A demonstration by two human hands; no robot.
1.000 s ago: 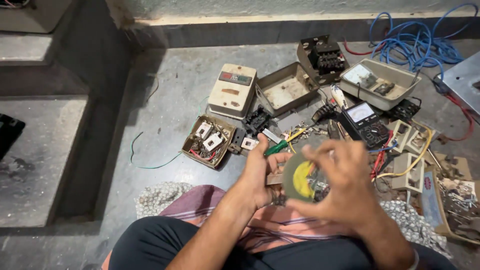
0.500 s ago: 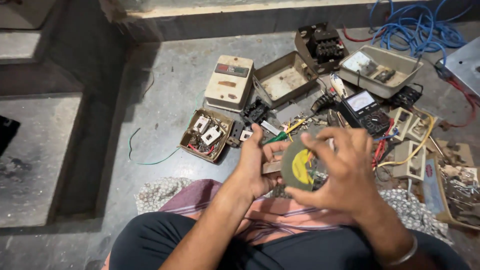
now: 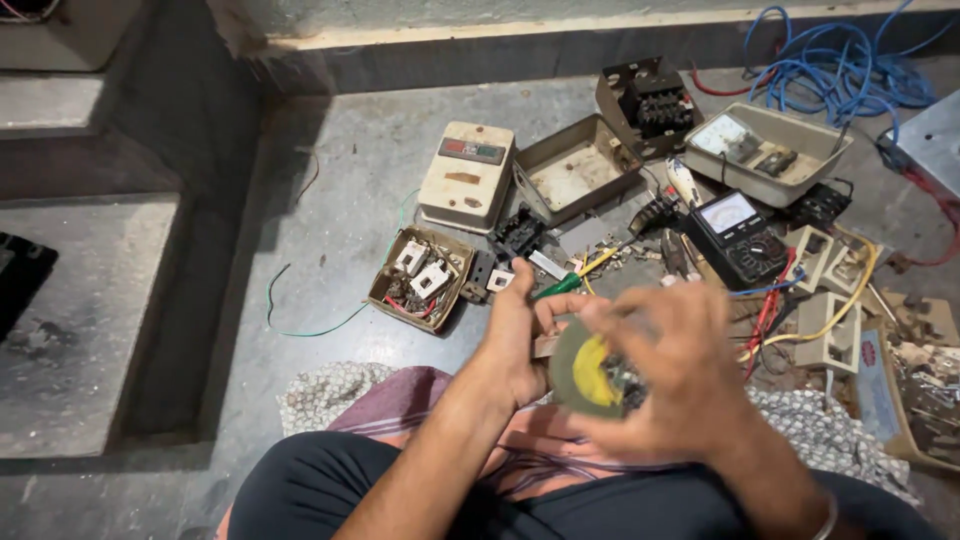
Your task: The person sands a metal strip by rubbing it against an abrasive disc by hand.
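My left hand (image 3: pixel 520 335) and my right hand (image 3: pixel 670 370) together hold a round grey-green disc with a yellow centre (image 3: pixel 585 368) just above my lap. The left fingers grip its left edge, and the right hand, blurred, wraps its right side, where a small dark part shows. A green-handled screwdriver (image 3: pixel 560 285) lies on the floor just beyond my left fingers.
On the grey floor lie a cream switch box (image 3: pixel 465 178), an open metal box (image 3: pixel 575 170), a small carton of parts (image 3: pixel 418 278), a black multimeter (image 3: pixel 738 235), a tray (image 3: pixel 765 152), blue cable (image 3: pixel 840 70) and white sockets (image 3: pixel 830 325). A stone step (image 3: pixel 90 320) rises at left.
The camera has tilted down slightly, so the floor items sit higher in view. Both hands keep hold of the disc, and the right hand has shifted over it, now blurred.
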